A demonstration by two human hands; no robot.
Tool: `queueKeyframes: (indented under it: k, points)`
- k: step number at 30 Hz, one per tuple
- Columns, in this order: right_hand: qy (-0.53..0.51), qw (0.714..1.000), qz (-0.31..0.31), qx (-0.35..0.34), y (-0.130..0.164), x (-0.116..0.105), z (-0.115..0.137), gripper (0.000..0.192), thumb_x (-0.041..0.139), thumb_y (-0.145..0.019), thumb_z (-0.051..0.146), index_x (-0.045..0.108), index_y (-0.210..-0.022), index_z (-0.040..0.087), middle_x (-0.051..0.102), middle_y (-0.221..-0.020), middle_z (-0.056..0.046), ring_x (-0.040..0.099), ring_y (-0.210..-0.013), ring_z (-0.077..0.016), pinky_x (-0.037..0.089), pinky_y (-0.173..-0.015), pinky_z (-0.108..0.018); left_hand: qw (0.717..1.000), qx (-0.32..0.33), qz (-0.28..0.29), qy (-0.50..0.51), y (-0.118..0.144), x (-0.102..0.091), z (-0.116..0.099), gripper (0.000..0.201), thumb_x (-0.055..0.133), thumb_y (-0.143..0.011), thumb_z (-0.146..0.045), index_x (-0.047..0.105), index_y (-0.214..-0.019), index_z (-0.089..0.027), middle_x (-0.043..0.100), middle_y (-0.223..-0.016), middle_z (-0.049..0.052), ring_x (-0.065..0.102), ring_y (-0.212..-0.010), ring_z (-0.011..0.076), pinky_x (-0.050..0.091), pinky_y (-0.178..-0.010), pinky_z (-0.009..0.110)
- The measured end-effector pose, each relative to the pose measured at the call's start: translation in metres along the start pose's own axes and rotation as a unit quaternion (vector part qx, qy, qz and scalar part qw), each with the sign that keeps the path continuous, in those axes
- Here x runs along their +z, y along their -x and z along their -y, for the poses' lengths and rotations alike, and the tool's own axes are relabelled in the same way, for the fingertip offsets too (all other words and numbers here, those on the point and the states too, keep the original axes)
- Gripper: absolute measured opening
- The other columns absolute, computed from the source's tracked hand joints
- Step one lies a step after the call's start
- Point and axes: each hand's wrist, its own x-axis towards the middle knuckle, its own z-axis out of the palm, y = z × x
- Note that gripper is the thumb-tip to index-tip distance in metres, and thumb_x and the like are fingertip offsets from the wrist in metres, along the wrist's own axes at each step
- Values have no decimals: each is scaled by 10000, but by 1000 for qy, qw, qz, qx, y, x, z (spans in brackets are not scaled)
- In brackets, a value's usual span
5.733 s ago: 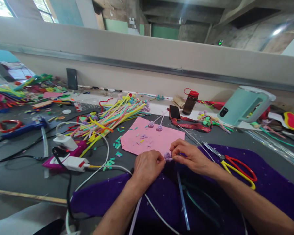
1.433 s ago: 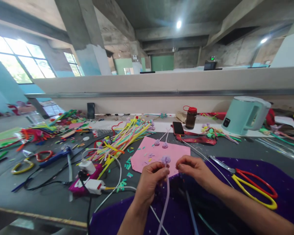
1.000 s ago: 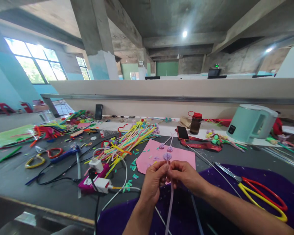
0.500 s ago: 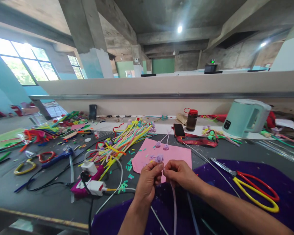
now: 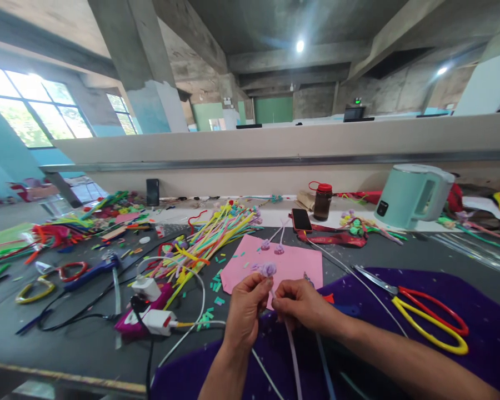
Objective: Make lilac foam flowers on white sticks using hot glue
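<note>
My left hand [image 5: 244, 308] pinches the top of a lilac pipe cleaner, just under its coiled flower head [image 5: 269, 269]. My right hand [image 5: 302, 305] grips the same lilac stem [image 5: 294, 358] right beside the left, and the stem hangs down over the purple cloth [image 5: 462, 297]. Both hands hover above the near edge of a pink paper sheet [image 5: 294, 262], where two more small lilac flower heads [image 5: 273, 247] lie.
Red and yellow scissors [image 5: 425, 316] lie on the cloth at right. A heap of coloured pipe cleaners [image 5: 204, 236], a glue gun, plugs and white cables [image 5: 150, 308] sit to the left. Behind are a phone [image 5: 300, 219], a brown bottle [image 5: 321, 201] and a mint kettle [image 5: 412, 194].
The right hand closed in from apart and now grips the stem next to the left hand. The flower head has tilted slightly left, and the camera view rose from the table.
</note>
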Motion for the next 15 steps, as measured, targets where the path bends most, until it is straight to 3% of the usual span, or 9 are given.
queueKeyframes:
  k: [9,15]
  points:
    - [-5,1000,8,3,-1,1,-5,195,540,-769,328,506,-673,162,554,-495,49,486,-363,-71,320,-346,-158,999,4,16,33,0,-1,-1,248,709,-655,-334,568,-622,-132,388,-418,-83,281,-375,19,187,-381,155]
    - [19,996,71,47,8,1,4,151,510,-754,259,489,-633,171,567,-483,53,466,-337,-63,308,-337,-148,992,-31,31,115,-6,-8,-1,283,715,-638,-363,560,-668,-128,358,-387,-97,232,-334,11,155,-345,143]
